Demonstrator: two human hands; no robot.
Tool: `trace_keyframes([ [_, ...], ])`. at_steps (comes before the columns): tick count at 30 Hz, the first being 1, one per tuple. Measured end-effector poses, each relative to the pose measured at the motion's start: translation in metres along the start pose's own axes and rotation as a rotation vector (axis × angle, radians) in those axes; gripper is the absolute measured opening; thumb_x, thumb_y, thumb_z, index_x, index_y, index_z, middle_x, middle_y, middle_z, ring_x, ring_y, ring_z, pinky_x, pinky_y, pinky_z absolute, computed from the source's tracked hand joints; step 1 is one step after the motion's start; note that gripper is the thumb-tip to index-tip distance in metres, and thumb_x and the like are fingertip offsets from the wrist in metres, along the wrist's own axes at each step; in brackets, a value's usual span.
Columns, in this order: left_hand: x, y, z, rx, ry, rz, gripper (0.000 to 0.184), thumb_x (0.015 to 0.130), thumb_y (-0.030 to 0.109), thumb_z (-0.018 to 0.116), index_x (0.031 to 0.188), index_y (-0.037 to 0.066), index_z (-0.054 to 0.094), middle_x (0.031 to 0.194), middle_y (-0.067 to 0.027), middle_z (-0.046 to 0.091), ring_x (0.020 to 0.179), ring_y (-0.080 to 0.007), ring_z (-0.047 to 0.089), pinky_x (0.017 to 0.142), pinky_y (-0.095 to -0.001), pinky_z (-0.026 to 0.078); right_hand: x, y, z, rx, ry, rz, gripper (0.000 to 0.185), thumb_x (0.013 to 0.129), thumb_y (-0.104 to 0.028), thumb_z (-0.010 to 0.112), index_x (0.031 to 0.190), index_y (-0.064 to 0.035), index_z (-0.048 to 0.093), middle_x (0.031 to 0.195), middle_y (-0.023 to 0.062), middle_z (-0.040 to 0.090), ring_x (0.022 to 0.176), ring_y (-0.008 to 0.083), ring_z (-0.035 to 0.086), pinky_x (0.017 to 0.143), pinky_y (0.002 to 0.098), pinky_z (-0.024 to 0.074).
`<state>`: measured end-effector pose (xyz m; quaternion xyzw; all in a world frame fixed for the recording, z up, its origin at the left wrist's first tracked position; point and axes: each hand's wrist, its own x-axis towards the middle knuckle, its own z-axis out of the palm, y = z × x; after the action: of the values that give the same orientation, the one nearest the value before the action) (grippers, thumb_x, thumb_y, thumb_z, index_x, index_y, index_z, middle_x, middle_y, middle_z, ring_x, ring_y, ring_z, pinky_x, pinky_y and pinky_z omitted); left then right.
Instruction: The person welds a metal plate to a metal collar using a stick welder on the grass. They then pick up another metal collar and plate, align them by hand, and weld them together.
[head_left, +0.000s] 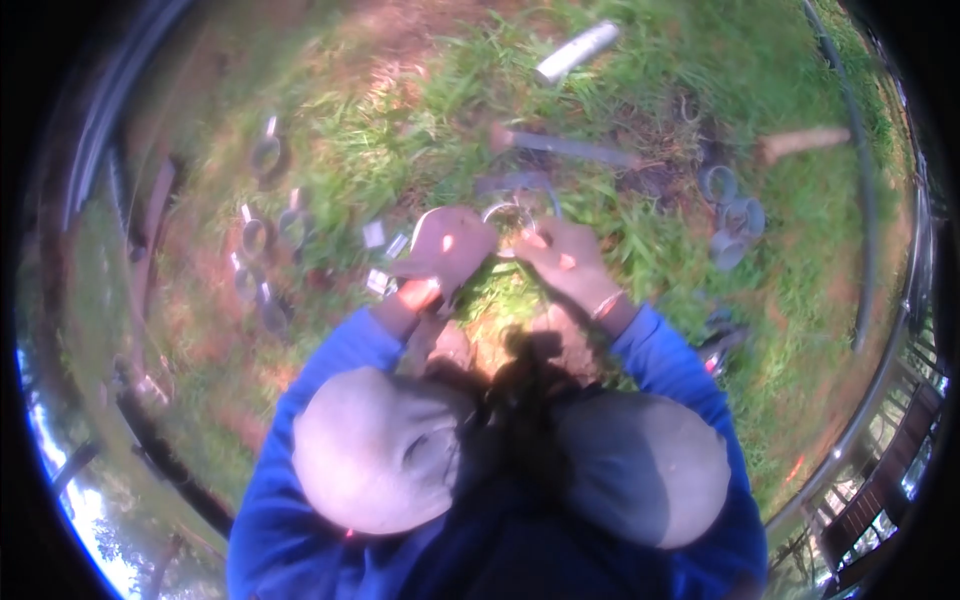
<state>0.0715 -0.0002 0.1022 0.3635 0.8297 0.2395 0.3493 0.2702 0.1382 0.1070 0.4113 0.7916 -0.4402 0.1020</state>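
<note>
A round metal ring stands upright or tilted between my hands, above the grass in front of my knees. My left hand closes on its left side, the fingers partly hidden and blurred. On the other side my right hand pinches the ring's lower right edge, and a band circles that wrist. Small shiny metal pieces lie in the grass just left of my left hand. Beyond the ring is a dark curved strip, partly covered.
Several rings with tabs lie on the left. Plain rings are grouped on the right. Farther out lie a pale metal pipe, a flat bar and a wooden stick. A dark object sits near my right elbow.
</note>
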Motion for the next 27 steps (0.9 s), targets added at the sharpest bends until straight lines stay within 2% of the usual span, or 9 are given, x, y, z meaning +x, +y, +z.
trace_keyframes([
  [3,0.04,-0.039,0.018,-0.124,-0.007,0.137,0.027,0.101,0.032,0.08,0.093,0.007,0.083,0.082,-0.0094,0.08,0.071,-0.0195,0.073,0.071,-0.0386,0.059,0.018,-0.009,-0.012,0.146,0.145,-0.067,0.04,0.096,-0.047,0.089,0.102,-0.0082,0.081,0.093,0.0154,0.083,0.085,0.0327,0.08,0.082,0.0462,0.0619],
  [5,0.06,-0.02,0.016,-0.511,-0.043,-0.201,0.031,0.111,0.033,0.077,0.094,0.008,0.085,0.079,-0.0029,0.08,0.066,-0.0149,0.07,0.065,-0.0327,0.056,0.036,-0.013,-0.021,0.127,0.167,-0.05,0.039,0.096,-0.046,0.088,0.103,-0.008,0.082,0.095,0.015,0.084,0.086,0.0315,0.08,0.083,0.0456,0.0618],
  [8,0.069,0.028,-0.021,-0.397,-0.097,-0.226,0.034,0.115,0.036,0.074,0.103,0.007,0.088,0.082,-0.0025,0.081,0.07,-0.0133,0.072,0.066,-0.0327,0.056,0.069,-0.001,-0.027,0.147,0.201,-0.076,0.04,0.096,-0.042,0.087,0.113,-0.0061,0.086,0.1,0.0157,0.085,0.09,0.0306,0.081,0.086,0.0445,0.0617],
  [10,0.103,-0.018,0.016,-0.302,-0.195,-0.235,0.023,0.113,0.03,0.077,0.113,0.011,0.09,0.09,-0.0041,0.083,0.077,-0.0161,0.076,0.07,-0.0346,0.058,0.084,0.012,-0.024,0.279,0.183,-0.1,0.046,0.097,-0.042,0.086,0.123,-0.0044,0.086,0.104,0.0178,0.086,0.093,0.0328,0.081,0.088,0.0451,0.0619],
  [13,0.113,-0.053,0.045,-0.235,0.009,0.129,0.033,0.112,0.036,0.078,0.097,0.008,0.087,0.082,-0.0061,0.08,0.066,-0.0169,0.07,0.06,-0.039,0.051,0.098,0.024,-0.018,0.266,0.181,-0.117,0.049,0.097,-0.039,0.084,0.132,-0.0042,0.085,0.106,0.019,0.086,0.095,0.034,0.082,0.09,0.0458,0.0621],
  [16,0.111,-0.06,0.048,-0.173,0.144,0.502,0.032,0.113,0.034,0.077,0.101,0.007,0.088,0.084,-0.0066,0.081,0.067,-0.0159,0.072,0.06,-0.0371,0.053,0.096,0.021,-0.012,0.179,0.19,-0.104,0.047,0.098,-0.036,0.083,0.133,-0.0052,0.085,0.104,0.0182,0.085,0.095,0.0338,0.082,0.089,0.0454,0.062],
  [19,0.105,-0.044,0.043,-0.032,0.037,0.325,0.029,0.115,0.028,0.075,0.103,0.004,0.088,0.083,-0.007,0.082,0.064,-0.015,0.073,0.056,-0.0361,0.053,0.094,0.017,-0.013,0.192,0.198,-0.091,0.046,0.098,-0.034,0.082,0.134,-0.0063,0.085,0.103,0.0165,0.085,0.093,0.033,0.082,0.088,0.0451,0.0619],
  [25,0.091,-0.012,0.039,-0.581,-0.019,-0.103,0.025,0.116,0.02,0.075,0.104,0.002,0.088,0.079,-0.0069,0.08,0.057,-0.0138,0.07,0.05,-0.0348,0.05,0.086,0.009,-0.02,0.237,0.17,-0.072,0.046,0.097,-0.032,0.083,0.137,-0.009,0.085,0.103,0.0116,0.087,0.093,0.0274,0.082,0.088,0.0429,0.0624],
  [27,0.063,0.028,0.007,-0.602,0.013,-0.249,0.024,0.109,0.024,0.082,0.1,0.003,0.087,0.083,-0.0043,0.08,0.065,-0.0145,0.07,0.06,-0.0315,0.052,0.083,0.006,-0.022,0.23,0.146,-0.049,0.046,0.097,-0.031,0.084,0.138,-0.0097,0.085,0.104,0.0106,0.088,0.094,0.0256,0.083,0.089,0.0415,0.0629],
])
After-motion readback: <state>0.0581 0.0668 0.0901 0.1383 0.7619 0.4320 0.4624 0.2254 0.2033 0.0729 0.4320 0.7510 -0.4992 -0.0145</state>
